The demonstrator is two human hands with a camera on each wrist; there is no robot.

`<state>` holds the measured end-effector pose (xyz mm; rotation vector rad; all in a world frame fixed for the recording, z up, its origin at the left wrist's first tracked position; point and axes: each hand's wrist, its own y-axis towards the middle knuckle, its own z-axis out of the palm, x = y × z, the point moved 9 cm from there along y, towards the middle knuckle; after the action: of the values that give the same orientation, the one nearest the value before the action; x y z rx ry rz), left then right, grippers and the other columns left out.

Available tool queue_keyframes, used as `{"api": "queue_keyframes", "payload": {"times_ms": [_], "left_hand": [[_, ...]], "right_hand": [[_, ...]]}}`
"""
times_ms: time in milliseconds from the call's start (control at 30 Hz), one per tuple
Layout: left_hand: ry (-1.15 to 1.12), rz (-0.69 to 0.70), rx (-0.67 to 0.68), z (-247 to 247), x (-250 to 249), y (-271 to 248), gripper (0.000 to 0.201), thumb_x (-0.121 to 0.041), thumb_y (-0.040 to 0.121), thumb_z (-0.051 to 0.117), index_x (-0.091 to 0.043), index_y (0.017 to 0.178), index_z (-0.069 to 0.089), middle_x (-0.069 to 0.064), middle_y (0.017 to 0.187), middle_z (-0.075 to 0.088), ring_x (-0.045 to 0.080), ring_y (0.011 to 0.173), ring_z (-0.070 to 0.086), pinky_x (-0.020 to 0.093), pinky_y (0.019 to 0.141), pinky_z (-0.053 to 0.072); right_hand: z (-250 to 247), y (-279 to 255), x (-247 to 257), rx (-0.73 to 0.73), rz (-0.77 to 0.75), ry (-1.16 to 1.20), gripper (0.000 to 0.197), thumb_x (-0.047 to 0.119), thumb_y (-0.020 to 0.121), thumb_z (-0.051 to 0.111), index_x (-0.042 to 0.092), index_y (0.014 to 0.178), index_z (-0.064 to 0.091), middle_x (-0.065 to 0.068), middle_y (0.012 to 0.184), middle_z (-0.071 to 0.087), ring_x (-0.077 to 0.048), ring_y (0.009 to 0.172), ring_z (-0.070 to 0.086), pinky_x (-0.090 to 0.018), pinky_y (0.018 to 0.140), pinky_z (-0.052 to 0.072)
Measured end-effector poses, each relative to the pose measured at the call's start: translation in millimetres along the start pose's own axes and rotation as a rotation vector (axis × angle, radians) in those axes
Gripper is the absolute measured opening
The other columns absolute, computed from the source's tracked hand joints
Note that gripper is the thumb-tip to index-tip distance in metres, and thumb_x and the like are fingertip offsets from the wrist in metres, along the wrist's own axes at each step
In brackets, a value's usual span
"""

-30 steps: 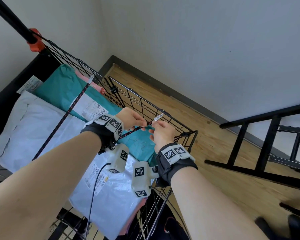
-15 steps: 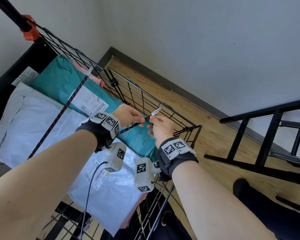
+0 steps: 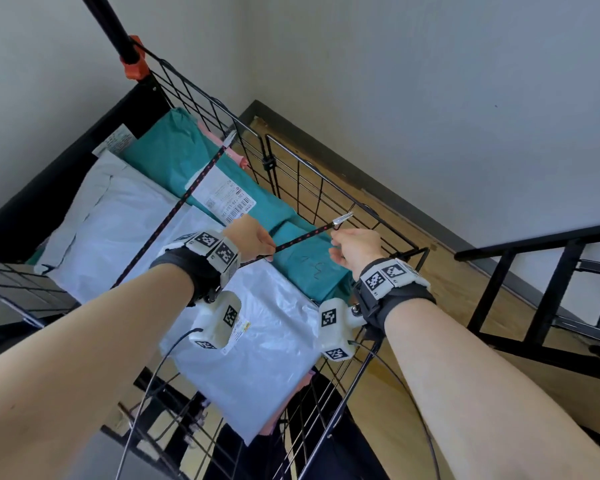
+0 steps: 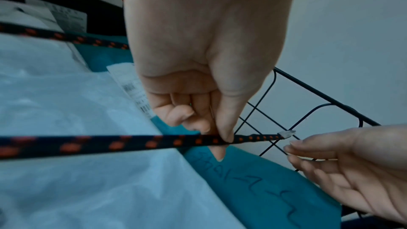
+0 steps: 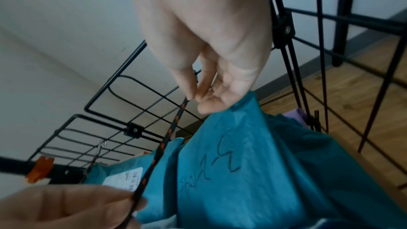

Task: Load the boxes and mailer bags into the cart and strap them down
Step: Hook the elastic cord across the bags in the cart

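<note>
Right now both hands work a black bungee cord with orange flecks above the loaded wire cart. The left hand pinches the cord between thumb and curled fingers a little way back from its end, and the left wrist view shows the cord running taut under the thumb tip. The right hand meets the cord at its end, just below the metal hook; in the right wrist view its thumb and forefinger close on the cord tip while the other fingers hang loosely spread. The hook tip sits just beside the top wire of the cart's far side panel, though whether it touches the wire cannot be told. From the left hand the cord passes back under the wrist, and a second run of it stretches diagonally over the load to a hook at the far rim. Inside the cart lie a teal mailer bag with a white shipping label, another teal mailer bag with handwriting on it, and pale grey mailer bags beside them. An orange clamp sits on the cart's black handle pole. A black metal frame stands on the wooden floor to the right.
</note>
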<state>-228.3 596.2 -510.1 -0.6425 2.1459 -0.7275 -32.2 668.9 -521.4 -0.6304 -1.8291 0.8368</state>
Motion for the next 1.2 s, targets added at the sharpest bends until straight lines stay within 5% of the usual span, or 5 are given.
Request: {"api": "queue_keyframes", "payload": {"times_ms": [333, 400, 533, 700, 1200], "left_hand": [[-0.050, -0.121, -0.121, -11.1, 71.0, -85.1, 0.029, -0.004, 0.091, 0.054, -0.007, 0.117, 0.065, 0.012, 0.119, 0.063, 0.027, 0.084, 0.064, 0.021, 0.067, 0.051], [-0.091, -0.125, -0.123, -9.2, 78.1, -102.3, 0.027, -0.004, 0.091, 0.053, -0.007, 0.115, 0.066, 0.012, 0.120, 0.062, 0.021, 0.065, 0.060, 0.010, 0.046, 0.045], [-0.119, -0.131, -0.140, -12.7, 80.7, -132.4, 0.028, -0.004, 0.091, 0.051, -0.009, 0.114, 0.066, 0.008, 0.112, 0.068, 0.014, 0.060, 0.056, 0.010, 0.048, 0.042], [-0.205, -0.133, -0.189, -17.4, 74.2, -185.2, 0.025, -0.003, 0.090, 0.051, -0.006, 0.109, 0.067, 0.010, 0.101, 0.066, 0.010, 0.054, 0.054, 0.009, 0.038, 0.040], [-0.270, -0.305, -0.511, 17.1, 46.5, -340.0, 0.025, -0.010, 0.092, 0.050, -0.009, 0.109, 0.068, 0.010, 0.106, 0.067, 0.022, 0.083, 0.066, 0.022, 0.064, 0.051]], "right_hand": [[23.9, -48.5, -7.2, 0.108, -0.072, -0.316, 0.032, -0.004, 0.087, 0.056, -0.016, 0.116, 0.056, -0.020, 0.087, 0.066, -0.018, 0.064, 0.054, -0.035, 0.072, 0.056], [27.3, -62.7, -7.5, 0.121, -0.101, -0.363, 0.034, -0.006, 0.086, 0.056, -0.020, 0.117, 0.052, -0.035, 0.110, 0.062, -0.021, 0.069, 0.052, -0.039, 0.076, 0.057], [42.0, -100.1, -0.8, 0.204, -0.209, -0.527, 0.006, 0.005, 0.088, 0.058, 0.009, 0.085, 0.062, -0.012, 0.091, 0.061, -0.020, 0.080, 0.057, -0.036, 0.081, 0.054], [51.3, -145.1, 7.8, 0.225, -0.308, -0.674, 0.022, 0.001, 0.086, 0.053, 0.011, 0.067, 0.051, -0.014, 0.081, 0.052, -0.023, 0.075, 0.050, -0.031, 0.070, 0.043], [32.5, -215.7, -8.7, 0.438, -0.719, -1.024, 0.008, 0.005, 0.079, 0.052, 0.006, 0.071, 0.056, -0.012, 0.072, 0.048, -0.022, 0.066, 0.044, -0.030, 0.060, 0.037]]}}
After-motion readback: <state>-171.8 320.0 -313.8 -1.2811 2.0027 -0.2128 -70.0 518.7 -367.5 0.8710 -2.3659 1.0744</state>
